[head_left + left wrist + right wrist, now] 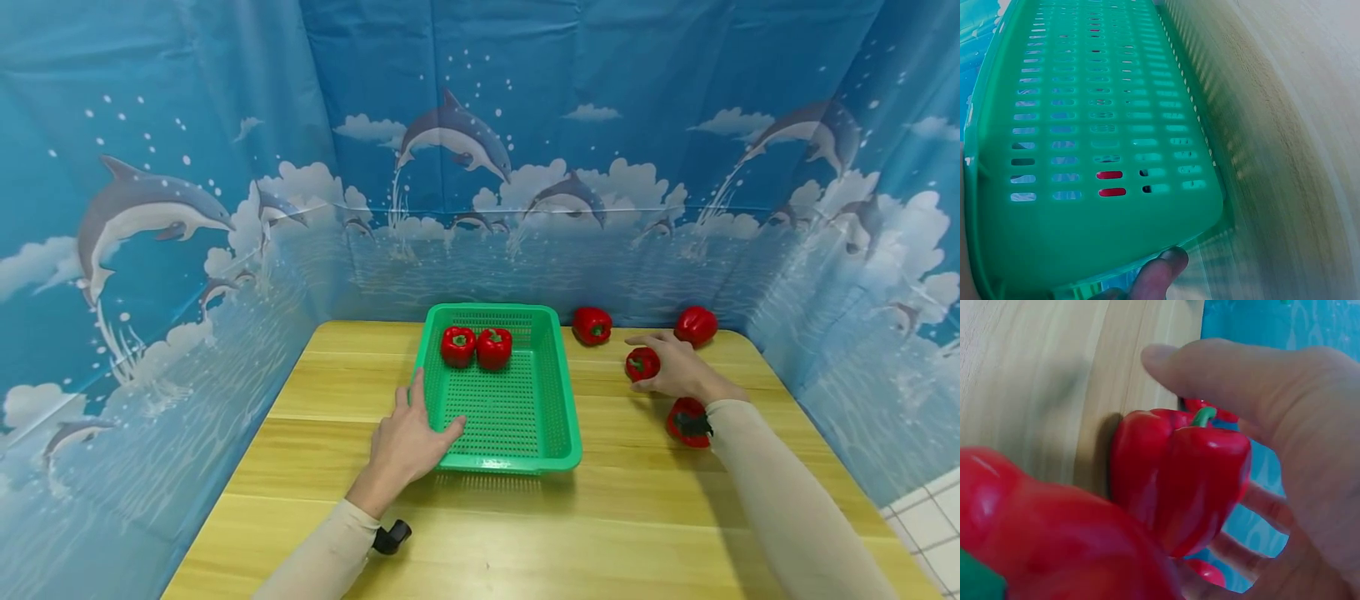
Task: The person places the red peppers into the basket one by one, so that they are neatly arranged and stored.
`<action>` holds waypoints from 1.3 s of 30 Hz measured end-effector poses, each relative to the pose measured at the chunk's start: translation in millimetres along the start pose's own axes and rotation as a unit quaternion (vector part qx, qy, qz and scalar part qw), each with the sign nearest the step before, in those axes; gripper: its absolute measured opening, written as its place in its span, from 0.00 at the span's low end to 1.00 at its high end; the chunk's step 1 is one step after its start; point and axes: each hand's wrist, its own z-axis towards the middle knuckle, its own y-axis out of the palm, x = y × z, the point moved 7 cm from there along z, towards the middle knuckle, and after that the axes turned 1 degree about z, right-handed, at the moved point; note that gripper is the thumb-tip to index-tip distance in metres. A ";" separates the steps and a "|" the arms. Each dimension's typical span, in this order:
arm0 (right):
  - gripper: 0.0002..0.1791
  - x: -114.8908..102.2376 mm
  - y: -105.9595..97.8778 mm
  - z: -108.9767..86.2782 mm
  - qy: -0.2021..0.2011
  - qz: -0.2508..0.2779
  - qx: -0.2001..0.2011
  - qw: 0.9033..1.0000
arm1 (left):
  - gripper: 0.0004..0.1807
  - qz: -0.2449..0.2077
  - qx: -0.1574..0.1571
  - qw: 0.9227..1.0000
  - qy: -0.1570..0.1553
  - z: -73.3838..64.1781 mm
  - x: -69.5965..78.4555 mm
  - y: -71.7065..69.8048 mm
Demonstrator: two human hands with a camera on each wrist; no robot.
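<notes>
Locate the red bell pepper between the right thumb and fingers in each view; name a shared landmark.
Head: right of centre, red bell pepper at the right hand.
Left wrist: not identifiable; red patches show through the green basket.
Right wrist: pepper near centre, stem upward.
Shared landmark: wooden tabletop.

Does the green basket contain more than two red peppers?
No, only two red peppers sit inside the green basket, side by side.

I get a bright head view, with glare on the near desk (pixel 517 533) and soft shadow beside the right sleeve (pixel 795 500); my right wrist view blurs the closest red pepper (pixel 1066 531).
</notes>
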 end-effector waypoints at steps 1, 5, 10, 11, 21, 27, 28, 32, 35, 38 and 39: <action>0.50 1.0 1.3 0.3 0.000 -0.001 -0.003 1.000 | 0.66 -0.001 0.000 1.000 0.000 -0.2 0.1 0.0; 0.47 4.3 5.7 1.6 -0.006 -0.002 -0.005 1.000 | 0.66 -0.003 0.000 1.000 0.001 -0.7 0.2 0.0; 0.42 6.1 5.8 3.6 -0.009 0.001 0.009 1.000 | 0.65 -0.005 0.002 1.000 0.002 -0.7 0.7 -0.6; 0.41 6.5 5.4 3.4 -0.008 0.001 0.010 1.000 | 0.65 -0.004 0.002 1.000 0.002 -0.7 1.1 -0.8; 0.42 4.7 3.6 1.7 -0.002 -0.001 0.012 1.000 | 0.65 -0.005 0.001 1.000 0.003 -1.7 1.0 -0.6; 0.42 -0.2 2.5 3.3 -0.001 0.004 0.019 1.000 | 0.65 -0.006 0.001 1.000 0.002 -0.5 -0.9 0.2; 0.42 -1.2 1.9 3.4 -0.002 0.004 0.022 1.000 | 0.65 -0.006 0.001 1.000 0.002 -0.4 -1.0 0.3; 0.42 -7.0 -0.3 2.7 -0.011 0.003 0.032 0.999 | 0.66 -0.004 -0.001 1.000 0.001 -0.8 -0.9 0.0; 0.42 -10.5 -1.3 2.1 -0.012 0.005 0.039 0.999 | 0.66 -0.004 -0.001 1.000 0.002 -0.6 -1.0 -0.1; 0.42 -14.1 -2.6 1.3 -0.011 0.005 0.042 0.999 | 0.65 -0.006 -0.001 1.000 0.002 -0.7 -0.9 0.0; 0.42 -15.4 -3.2 0.9 -0.010 0.004 0.044 0.999 | 0.65 -0.006 -0.002 1.000 0.001 -0.8 -0.9 0.2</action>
